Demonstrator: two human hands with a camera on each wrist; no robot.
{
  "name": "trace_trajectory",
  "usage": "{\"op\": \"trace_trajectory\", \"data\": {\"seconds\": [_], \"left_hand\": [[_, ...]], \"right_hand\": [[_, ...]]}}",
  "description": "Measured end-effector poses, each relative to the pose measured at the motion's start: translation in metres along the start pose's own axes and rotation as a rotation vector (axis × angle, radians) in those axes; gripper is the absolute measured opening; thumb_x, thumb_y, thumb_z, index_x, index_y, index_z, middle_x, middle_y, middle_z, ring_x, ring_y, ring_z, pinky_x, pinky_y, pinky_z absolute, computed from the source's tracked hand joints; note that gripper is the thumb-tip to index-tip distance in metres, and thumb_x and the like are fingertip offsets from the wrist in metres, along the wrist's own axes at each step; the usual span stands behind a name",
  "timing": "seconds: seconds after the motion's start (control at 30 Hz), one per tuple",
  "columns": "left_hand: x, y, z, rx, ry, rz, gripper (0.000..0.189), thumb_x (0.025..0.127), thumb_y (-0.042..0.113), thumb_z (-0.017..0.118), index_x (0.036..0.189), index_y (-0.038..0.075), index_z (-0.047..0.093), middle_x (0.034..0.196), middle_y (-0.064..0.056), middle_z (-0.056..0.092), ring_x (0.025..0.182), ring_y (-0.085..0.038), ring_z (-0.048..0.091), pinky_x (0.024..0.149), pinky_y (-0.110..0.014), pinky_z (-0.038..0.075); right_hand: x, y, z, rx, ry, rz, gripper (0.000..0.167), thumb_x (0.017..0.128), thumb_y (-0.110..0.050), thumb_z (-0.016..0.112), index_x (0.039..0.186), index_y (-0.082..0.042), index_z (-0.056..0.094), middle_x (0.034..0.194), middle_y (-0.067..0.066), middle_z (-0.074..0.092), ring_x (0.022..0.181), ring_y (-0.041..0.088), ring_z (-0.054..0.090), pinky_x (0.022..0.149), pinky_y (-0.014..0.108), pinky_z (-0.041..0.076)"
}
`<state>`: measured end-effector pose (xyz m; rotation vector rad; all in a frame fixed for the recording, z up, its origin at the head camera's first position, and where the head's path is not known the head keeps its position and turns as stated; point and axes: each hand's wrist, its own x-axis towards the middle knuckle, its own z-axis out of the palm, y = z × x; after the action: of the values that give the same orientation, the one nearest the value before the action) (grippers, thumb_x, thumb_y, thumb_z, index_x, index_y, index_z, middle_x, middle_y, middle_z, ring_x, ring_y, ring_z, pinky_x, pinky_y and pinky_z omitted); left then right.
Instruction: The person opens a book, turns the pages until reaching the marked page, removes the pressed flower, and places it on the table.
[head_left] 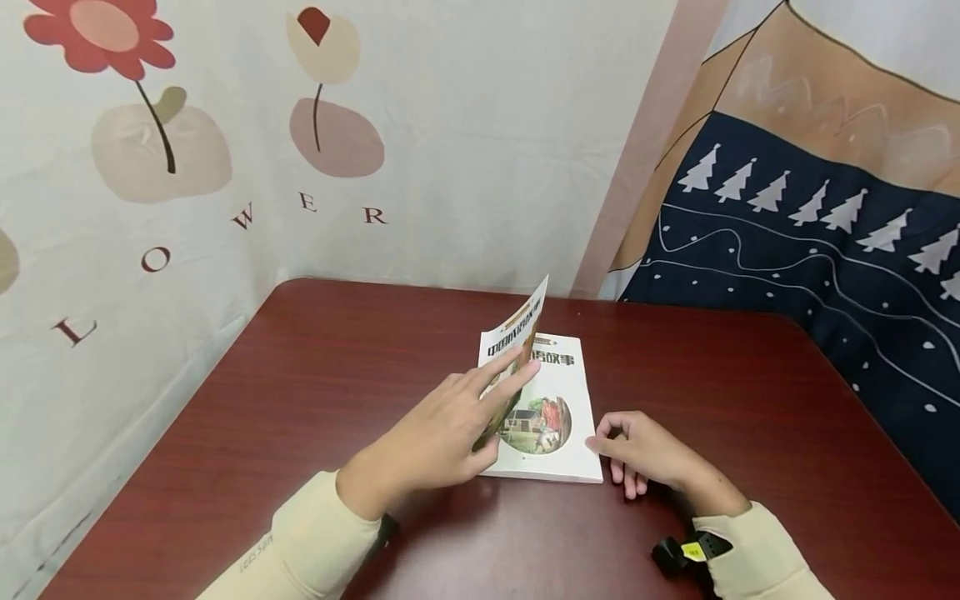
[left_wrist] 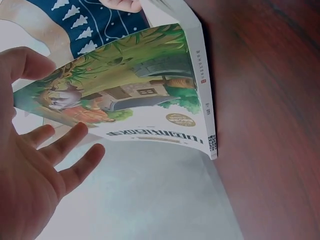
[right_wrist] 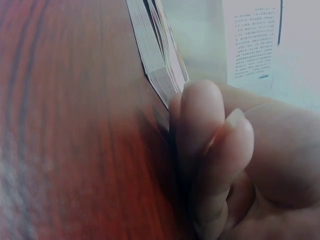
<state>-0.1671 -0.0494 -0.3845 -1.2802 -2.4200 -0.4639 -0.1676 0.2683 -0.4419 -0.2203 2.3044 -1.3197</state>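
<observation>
A paperback book (head_left: 555,467) lies on the table, its illustrated front cover (left_wrist: 150,90) lifted and standing up from the spine. Under the cover shows a white title page (head_left: 581,400) with a round picture. My left hand (head_left: 442,429) is at the cover's outer side, fingers spread and mostly straight, touching it; the exact contact is partly hidden. Beside the book's lower right edge, my right hand (head_left: 648,450) rests with loosely bent fingers. Its fingertips (right_wrist: 202,105) lie close against the corner of the page block (right_wrist: 162,75); whether they press it I cannot tell.
The dark red wooden table (head_left: 337,358) runs back to a pale cloth (head_left: 480,167) with printed flowers and letters. On the right hangs a navy cloth (head_left: 750,242) with white trees. A black wrist strap (head_left: 693,552) sits at my right cuff.
</observation>
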Motion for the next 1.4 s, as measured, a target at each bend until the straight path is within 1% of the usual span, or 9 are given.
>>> {"op": "trace_trajectory", "data": {"seconds": [0.1,0.23,0.37,0.57,0.7,0.83,0.97,1.1,1.4], "left_hand": [[0.000,-0.001,-0.003,0.014,0.019,0.000,0.091,0.080,0.014,0.066,0.159,0.023,0.022,0.167,-0.004,0.022,0.124,-0.018,0.058,0.091,-0.038,0.051],[-0.001,-0.002,-0.006,0.037,0.003,-0.025,0.084,0.080,0.018,0.065,0.156,0.025,0.029,0.166,-0.004,0.025,0.119,-0.018,0.059,0.094,-0.040,0.051],[-0.002,-0.002,-0.008,0.049,0.025,-0.043,0.074,0.082,0.026,0.066,0.151,0.026,0.037,0.163,-0.006,0.031,0.128,-0.018,0.055,0.097,-0.043,0.049],[0.001,-0.003,-0.010,0.085,0.118,-0.033,0.053,0.093,0.039,0.061,0.142,0.024,0.051,0.157,-0.001,0.043,0.138,-0.020,0.048,0.101,-0.043,0.046],[0.001,-0.004,-0.013,0.113,0.179,-0.028,0.044,0.093,0.032,0.062,0.135,0.020,0.060,0.148,0.000,0.055,0.135,-0.025,0.052,0.102,-0.044,0.046],[0.001,-0.004,-0.020,0.136,0.209,-0.029,0.042,0.090,0.026,0.063,0.131,0.018,0.064,0.140,-0.002,0.062,0.131,-0.028,0.055,0.102,-0.045,0.046],[0.000,-0.003,-0.027,0.161,0.206,-0.045,0.041,0.087,0.024,0.062,0.128,0.018,0.066,0.138,-0.004,0.062,0.131,-0.027,0.055,0.101,-0.045,0.046],[-0.002,-0.002,-0.033,0.185,0.170,-0.071,0.042,0.085,0.021,0.061,0.127,0.020,0.066,0.143,-0.006,0.058,0.135,-0.028,0.051,0.105,-0.049,0.043],[-0.009,0.007,-0.051,0.248,-0.025,-0.170,0.054,0.085,0.024,0.069,0.138,0.022,0.059,0.156,-0.006,0.044,0.146,-0.032,0.039,0.118,-0.057,0.030]], "right_hand": [[0.001,0.000,-0.001,0.001,0.007,-0.009,0.031,0.095,-0.029,0.067,0.092,0.000,0.058,0.057,0.007,0.061,0.036,0.013,0.059,0.035,0.027,0.047],[0.001,0.000,0.000,0.006,-0.003,0.001,0.031,0.096,-0.029,0.067,0.093,0.000,0.057,0.057,0.007,0.061,0.037,0.013,0.059,0.036,0.027,0.048],[0.002,0.001,0.000,0.001,-0.004,0.001,0.031,0.096,-0.029,0.067,0.093,0.000,0.058,0.057,0.007,0.061,0.037,0.013,0.059,0.036,0.027,0.048],[0.002,0.000,0.000,0.001,0.004,-0.003,0.031,0.096,-0.029,0.067,0.093,0.001,0.057,0.057,0.007,0.061,0.037,0.013,0.059,0.036,0.027,0.048],[0.001,0.001,0.001,0.006,-0.007,0.002,0.032,0.096,-0.029,0.067,0.093,0.001,0.057,0.057,0.007,0.061,0.037,0.012,0.059,0.036,0.027,0.048],[0.002,0.001,0.001,0.000,-0.001,-0.002,0.031,0.096,-0.029,0.067,0.093,0.000,0.057,0.057,0.007,0.061,0.037,0.013,0.059,0.036,0.027,0.048],[0.002,0.001,0.000,-0.001,0.001,0.004,0.032,0.095,-0.030,0.067,0.093,0.000,0.058,0.057,0.007,0.061,0.037,0.013,0.059,0.036,0.027,0.048],[0.001,0.002,0.001,0.005,-0.006,0.007,0.032,0.096,-0.030,0.067,0.094,0.000,0.058,0.057,0.007,0.061,0.037,0.013,0.059,0.036,0.027,0.048],[0.001,0.002,-0.001,0.003,0.002,0.003,0.032,0.096,-0.030,0.067,0.093,0.000,0.057,0.057,0.007,0.061,0.036,0.012,0.058,0.036,0.027,0.048]]}}
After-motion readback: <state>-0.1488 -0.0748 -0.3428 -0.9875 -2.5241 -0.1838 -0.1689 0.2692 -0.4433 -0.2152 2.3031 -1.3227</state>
